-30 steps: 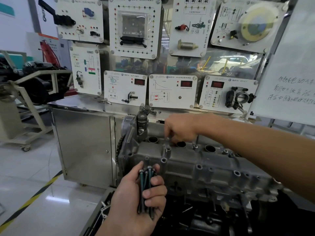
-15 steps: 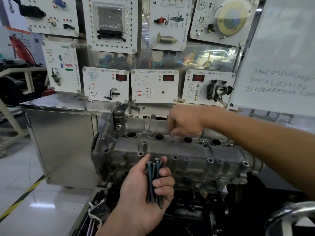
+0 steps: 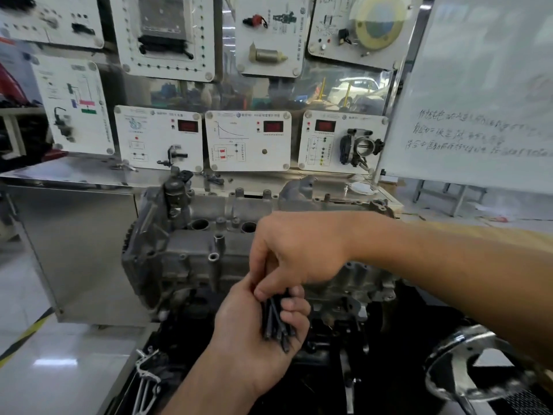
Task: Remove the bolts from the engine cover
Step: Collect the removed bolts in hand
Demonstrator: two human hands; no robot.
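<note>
The bundle of long dark steel bolts (image 3: 276, 320) lies in the left-hand grip (image 3: 254, 327), low in the middle of the view and just in front of the engine. That grip is turned palm up, its fingers curled round the shanks so that the bolts stand nearly upright, heads up. The right-hand grip (image 3: 299, 253) reaches in from the right above it, knuckles up. Its thumb and bent fingers close narrowly on the upper ends of the bundle, and the blur hides how many bolts it pinches.

Right behind both hands sits the grey cast-aluminium engine cover (image 3: 191, 259), long side towards the camera. Two round open wells (image 3: 199, 224) show along its top, and an open bolt boss (image 3: 213, 256) stands on its near face.

Behind and to the left of the engine is a brushed-steel cabinet (image 3: 74, 250). Above it hang white training panels (image 3: 248, 139) with red displays, one of which carries a black throttle body (image 3: 360, 146). A whiteboard with handwriting (image 3: 478, 100) fills the upper right. A chromed ring (image 3: 446, 354) shows at lower right, and yellow-and-black tape (image 3: 27, 336) crosses the glossy floor at lower left.
</note>
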